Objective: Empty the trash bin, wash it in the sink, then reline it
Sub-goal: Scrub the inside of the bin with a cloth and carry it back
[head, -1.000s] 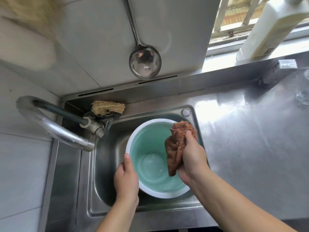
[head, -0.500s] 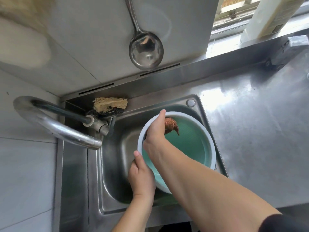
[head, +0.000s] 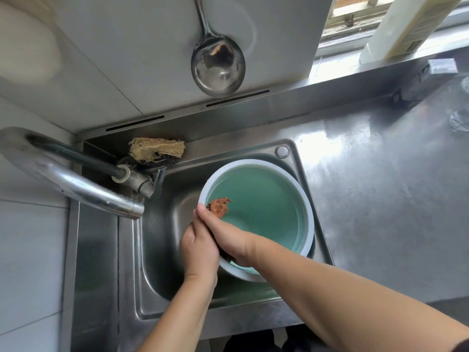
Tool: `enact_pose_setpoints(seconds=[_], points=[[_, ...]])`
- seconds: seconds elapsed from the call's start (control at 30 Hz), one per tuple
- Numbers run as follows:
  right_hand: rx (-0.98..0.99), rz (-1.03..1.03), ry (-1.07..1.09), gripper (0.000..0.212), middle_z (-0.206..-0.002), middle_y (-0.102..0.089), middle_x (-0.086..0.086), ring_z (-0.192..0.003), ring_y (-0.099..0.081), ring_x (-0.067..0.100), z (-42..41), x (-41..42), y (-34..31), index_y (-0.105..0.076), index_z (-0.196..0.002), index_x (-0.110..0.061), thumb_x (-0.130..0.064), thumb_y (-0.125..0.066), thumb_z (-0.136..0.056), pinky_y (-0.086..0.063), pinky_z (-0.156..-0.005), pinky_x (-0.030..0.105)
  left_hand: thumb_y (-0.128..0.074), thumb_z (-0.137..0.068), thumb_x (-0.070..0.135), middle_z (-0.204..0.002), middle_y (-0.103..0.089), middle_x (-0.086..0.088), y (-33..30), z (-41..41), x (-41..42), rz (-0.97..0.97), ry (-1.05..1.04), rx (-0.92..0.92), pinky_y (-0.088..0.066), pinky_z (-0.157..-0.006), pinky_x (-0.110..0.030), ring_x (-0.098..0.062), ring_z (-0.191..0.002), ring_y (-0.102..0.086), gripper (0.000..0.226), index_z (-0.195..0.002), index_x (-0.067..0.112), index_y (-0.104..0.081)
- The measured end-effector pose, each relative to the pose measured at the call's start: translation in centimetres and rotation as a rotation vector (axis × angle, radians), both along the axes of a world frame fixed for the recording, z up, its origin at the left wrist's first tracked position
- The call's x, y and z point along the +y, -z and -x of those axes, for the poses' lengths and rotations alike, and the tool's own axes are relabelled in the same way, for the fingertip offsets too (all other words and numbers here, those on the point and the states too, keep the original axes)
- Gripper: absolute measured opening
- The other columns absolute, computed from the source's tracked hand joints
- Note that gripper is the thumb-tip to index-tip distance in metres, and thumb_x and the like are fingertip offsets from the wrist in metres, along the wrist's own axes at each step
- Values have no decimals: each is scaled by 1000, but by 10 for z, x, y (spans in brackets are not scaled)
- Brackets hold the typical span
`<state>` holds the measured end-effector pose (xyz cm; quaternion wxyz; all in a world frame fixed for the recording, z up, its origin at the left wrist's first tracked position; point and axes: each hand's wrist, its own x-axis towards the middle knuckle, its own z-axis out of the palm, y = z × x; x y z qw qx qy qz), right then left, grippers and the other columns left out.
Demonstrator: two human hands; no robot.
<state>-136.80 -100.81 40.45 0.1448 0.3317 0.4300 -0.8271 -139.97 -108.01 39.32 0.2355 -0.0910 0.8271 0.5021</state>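
Right hand [head: 229, 240] reaching inside the trash bin [head: 276, 199], fingers closed around a brown cloth [head: 218, 206] and pressing it against the near-left inner wall. Left hand [head: 199, 246] on the outside of the same wall, fingers curled on the rim, thumb up beside the cloth. Bin green inside with a pale rim, tilted, lying in the steel sink [head: 162, 255], mouth toward the camera. Tap [head: 76, 184] at left above the basin. Loofah scrubber [head: 157, 149] on the back ledge. Ladle [head: 218, 64] hanging on the wall behind. White bottle [head: 406, 24] on the window sill.
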Motion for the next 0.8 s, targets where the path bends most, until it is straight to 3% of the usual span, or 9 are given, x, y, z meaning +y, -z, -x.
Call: enact_pose_setpoints(seconds=[0.1, 0.23, 0.33, 0.4, 0.47, 0.53, 0.63, 0.8], points=[[78, -41, -135, 56, -143, -43, -19, -132, -37, -4, -18, 0, -4, -39, -144, -35, -65, -31, -96, -20, -114, 21, -44, -77, 73, -81, -79, 7, 1, -4, 0, -53, -38, -1, -58, -84, -36, -14, -84, -75, 45, -76, 42, -78], [60, -73, -403, 57, -149, -33, -26, -130, -30, -22, -51, 21, 0, -25, -151, -35, -61, -19, -100, -17, -107, 3, -42, -85, 70, -72, -76, 11, 0, -4, -2, 3, -14, 83, -52, -69, -28, -3, -71, -71, 52, -70, 32, -74], [4, -175, -654, 79, -161, -21, -15, -147, -18, 0, -77, 42, 1, -21, -155, -30, -75, -11, -91, -9, -122, 26, -40, -92, 66, -63, -66, 3, -1, 0, -2, 154, 74, 202, -44, -60, -31, -12, -67, -63, 57, -65, 21, -62], [-73, -312, -856, 87, -158, -33, -7, -142, -32, 9, -89, 53, 0, -33, -152, -25, -78, -8, -88, -15, -116, 25, -43, -94, 64, -59, -59, -5, -4, 2, -1, 174, 130, 224, -42, -52, -32, -21, -59, -56, 63, -63, 11, -56], [-99, -496, -1042, 79, -147, -48, 2, -124, -46, 15, -97, 59, -1, -47, -142, -19, -70, -11, -95, -24, -104, 23, -45, -94, 64, -57, -53, -10, -8, 5, 3, 186, 174, 215, -40, -51, -32, -22, -54, -49, 65, -62, 7, -49], [-34, -639, -1185, 64, -142, -50, 7, -115, -45, 18, -100, 62, 3, -50, -135, -16, -57, -14, -101, -26, -105, 26, -48, -94, 61, -51, -43, -1, -11, 7, 8, 192, 210, 218, -35, -50, -32, -16, -49, -40, 63, -57, 12, -39], [-9, -881, -1388, 64, -145, -48, 13, -136, -37, 26, -102, 73, 18, -49, -136, -11, -53, -16, -101, -23, -115, 34, -49, -94, 59, -49, -37, 3, -13, 8, 17, 201, 286, 242, -30, -48, -31, -15, -48, -36, 61, -54, 16, -33], [-34, -1235, -1695, 71, -151, -44, 8, -146, -28, 26, -102, 105, 41, -50, -142, -18, -59, -15, -96, -14, -121, 47, -47, -96, 56, -51, -39, -1, -17, 9, 35, 213, 414, 287, -31, -50, -35, -22, -53, -37, 61, -56, 12, -34]])
